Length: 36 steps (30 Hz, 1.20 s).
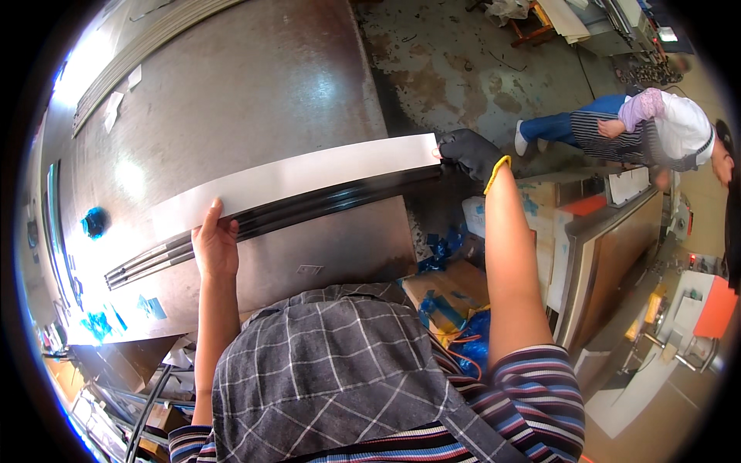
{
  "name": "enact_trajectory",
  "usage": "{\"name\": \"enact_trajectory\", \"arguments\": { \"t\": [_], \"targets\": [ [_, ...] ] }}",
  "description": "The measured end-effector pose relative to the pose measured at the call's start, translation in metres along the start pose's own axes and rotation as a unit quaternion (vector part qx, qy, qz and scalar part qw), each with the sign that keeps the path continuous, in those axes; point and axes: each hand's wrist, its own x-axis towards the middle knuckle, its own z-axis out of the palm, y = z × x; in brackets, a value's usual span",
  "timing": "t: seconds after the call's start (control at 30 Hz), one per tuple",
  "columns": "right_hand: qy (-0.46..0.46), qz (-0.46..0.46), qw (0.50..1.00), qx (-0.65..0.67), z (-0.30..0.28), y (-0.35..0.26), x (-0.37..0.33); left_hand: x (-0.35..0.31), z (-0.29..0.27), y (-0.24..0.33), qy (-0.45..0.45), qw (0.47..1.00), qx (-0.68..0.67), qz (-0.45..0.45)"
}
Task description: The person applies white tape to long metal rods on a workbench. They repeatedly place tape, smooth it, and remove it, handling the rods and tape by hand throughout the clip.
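Note:
A long, flat, pale strip [332, 171] stretches across the table in front of me, its left part washed out by glare. My right hand [469, 157], in a dark glove with a yellow cuff, pinches the strip's right end, which reaches past the table edge. At the near edge, further left, my bare left hand [216, 245] grips the strip with one finger laid over its face; the other fingers are partly hidden. Just on the near side of the strip lie several long dark bars [328, 202], side by side on the metal tabletop [266, 85].
A roll of blue tape [94, 222] sits at the table's left. Long pale profiles [154, 46] lie along the far left. Beyond the right edge are a cardboard box [448, 292] and a leaning framed panel [617, 262]. A co-worker in a striped apron [598, 133] is at the far right.

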Motion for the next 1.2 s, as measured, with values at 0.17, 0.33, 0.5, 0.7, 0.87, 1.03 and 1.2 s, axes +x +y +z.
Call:
{"name": "enact_trajectory", "arguments": {
  "t": [0.17,0.33,0.5,0.7,0.87,1.03,1.2],
  "targets": [
    [0.004,-0.017,1.000,-0.015,-0.001,0.000,0.000,-0.019,0.032,0.033,0.025,0.989,-0.144,-0.032],
    [-0.058,-0.107,0.992,-0.020,0.006,-0.017,-0.015,-0.020,0.030,0.038,0.068,0.976,-0.177,-0.103],
    [-0.045,-0.186,0.970,-0.151,0.003,-0.018,-0.027,-0.012,0.004,0.062,0.098,0.988,-0.074,-0.094],
    [-0.034,-0.052,0.996,0.071,0.016,-0.036,-0.031,0.005,-0.059,0.063,0.078,0.984,0.148,-0.068],
    [-0.052,-0.029,0.994,0.090,0.007,-0.028,-0.026,0.021,-0.081,0.036,0.079,0.953,0.288,0.048],
    [-0.046,-0.016,0.993,0.104,0.001,-0.017,-0.021,0.025,-0.081,0.026,0.086,0.938,0.329,0.066],
    [-0.041,-0.026,0.993,0.107,0.009,-0.028,-0.027,0.027,-0.083,0.023,0.084,0.932,0.345,0.072]
  ]
}}
